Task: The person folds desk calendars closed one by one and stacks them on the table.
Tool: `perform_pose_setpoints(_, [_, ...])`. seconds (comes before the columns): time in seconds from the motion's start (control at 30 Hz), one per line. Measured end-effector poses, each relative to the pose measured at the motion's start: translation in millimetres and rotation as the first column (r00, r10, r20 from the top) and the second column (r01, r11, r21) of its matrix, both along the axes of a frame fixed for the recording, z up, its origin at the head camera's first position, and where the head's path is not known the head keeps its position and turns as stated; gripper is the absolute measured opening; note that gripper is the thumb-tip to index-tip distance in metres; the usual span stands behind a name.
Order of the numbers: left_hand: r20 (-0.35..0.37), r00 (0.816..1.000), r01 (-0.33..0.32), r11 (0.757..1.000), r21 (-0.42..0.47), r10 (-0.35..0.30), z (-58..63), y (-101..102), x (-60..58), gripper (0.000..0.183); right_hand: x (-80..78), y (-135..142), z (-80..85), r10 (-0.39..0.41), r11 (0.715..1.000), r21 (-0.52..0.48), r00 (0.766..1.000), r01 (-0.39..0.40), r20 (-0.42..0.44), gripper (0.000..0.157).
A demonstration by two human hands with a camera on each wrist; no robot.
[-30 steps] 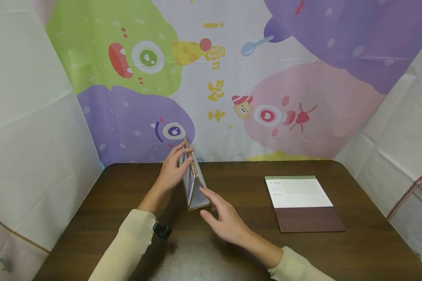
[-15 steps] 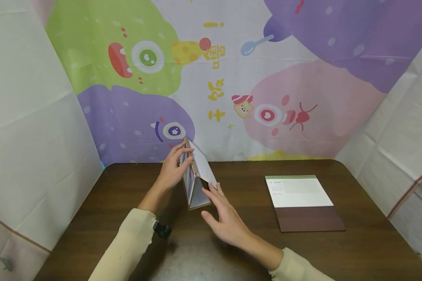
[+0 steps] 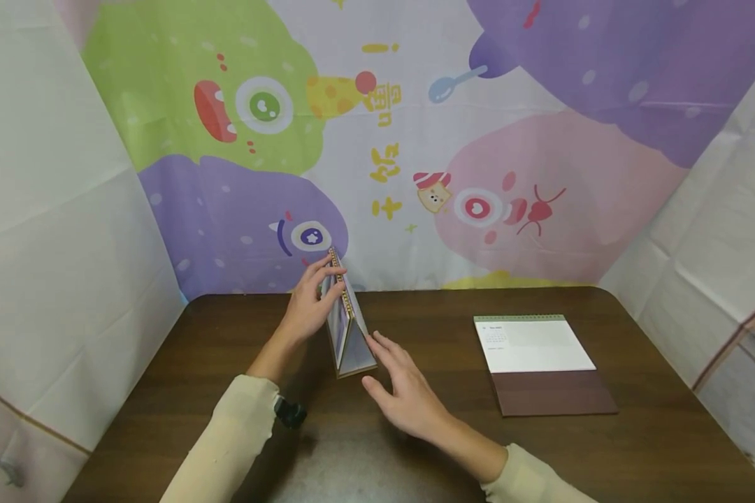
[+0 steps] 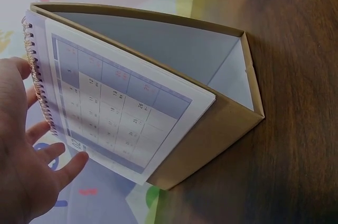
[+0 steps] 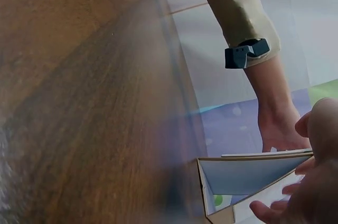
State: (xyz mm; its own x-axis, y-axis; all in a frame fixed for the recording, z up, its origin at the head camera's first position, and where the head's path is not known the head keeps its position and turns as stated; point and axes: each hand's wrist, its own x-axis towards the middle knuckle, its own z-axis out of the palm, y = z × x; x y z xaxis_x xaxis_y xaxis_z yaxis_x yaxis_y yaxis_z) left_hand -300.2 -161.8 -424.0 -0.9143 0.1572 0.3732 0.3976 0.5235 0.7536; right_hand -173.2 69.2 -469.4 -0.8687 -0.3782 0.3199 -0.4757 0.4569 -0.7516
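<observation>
A spiral-bound desk calendar (image 3: 357, 353) stands as a tent on the table, its open triangular end toward me. My left hand (image 3: 308, 300) holds its top edge, with thumb and fingers lying across the gold spiral binding (image 3: 344, 299). The left wrist view shows a printed month page (image 4: 113, 100) on the left face and several fingers beside it. My right hand (image 3: 409, 391) is at the right face, fingers extended and fingertips right at the pages near the lower edge. In the right wrist view its fingers (image 5: 269, 213) overlap the calendar's right side.
A second calendar (image 3: 544, 346) lies flat at the right, white page up with a dark maroon panel (image 3: 554, 392) below. The brown wooden table (image 3: 434, 328) meets a cartoon-printed backdrop (image 3: 384, 258) at the back. White cloth walls (image 3: 56, 209) rise at the sides.
Half a second ago a page on the calendar's right face was swung outward against the right hand's fingers; it now lies back close to the face. The left hand has stayed on the spiral.
</observation>
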Motion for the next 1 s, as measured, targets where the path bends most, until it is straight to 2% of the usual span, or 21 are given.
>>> perform_pose_setpoints(0.37, [-0.003, 1.0, 0.005, 1.0, -0.004, -0.005, -0.6, -0.4, 1.2, 0.042, -3.5, -1.4, 0.6, 0.037, 0.999, -0.022, 0.999, -0.036, 0.031, 0.063])
perform_pose_setpoints(0.53, [-0.015, 1.0, 0.002, 1.0, -0.003, -0.002, -0.5, 0.0, 0.3, 0.041, -4.5, -1.6, 0.2, 0.035, 0.999, -0.03, 0.999, -0.035, 0.014, 0.064])
perform_pose_setpoints(0.77, [-0.028, 1.0, -0.003, 1.0, 0.005, 0.003, -1.6, -0.3, -1.7, 0.041, -4.8, -1.5, -1.4, -0.05, 0.998, -0.031, 0.998, 0.049, -0.041, 0.07])
perform_pose_setpoints(0.87, [-0.026, 1.0, -0.003, 1.0, 0.011, 0.003, -1.8, -0.4, -1.5, 0.041, -5.8, -1.6, -1.5, -0.089, 0.995, -0.038, 0.995, 0.088, -0.039, 0.076])
perform_pose_setpoints(1.0, [-0.03, 1.0, 0.001, 1.0, 0.02, -0.001, -2.3, 0.0, -1.7, 0.041, -7.2, -1.3, 0.0, -0.135, 0.991, 0.011, 0.99, 0.135, -0.051, 0.081])
